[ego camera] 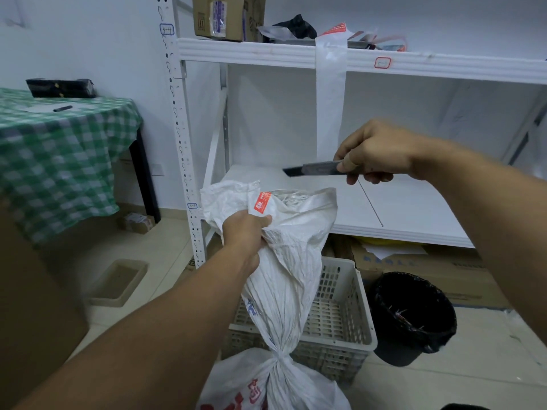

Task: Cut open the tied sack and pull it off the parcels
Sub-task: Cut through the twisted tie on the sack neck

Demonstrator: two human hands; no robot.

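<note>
White woven sack (284, 291) on floor before plastic crate (343, 318); neck drawn near-upright from tie knot (278, 358) to open mouth. Left hand (245, 232) clenched round neck just under mouth. Right hand (376, 155) gripping utility knife (313, 168), blade level, pointing left, up-right of mouth, well above knot. Likely cut: across neck, below left hand.

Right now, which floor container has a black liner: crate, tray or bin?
The round bin, standing right of the white slotted crate. The crate and the shallow beige tray further left show no liner.
</note>
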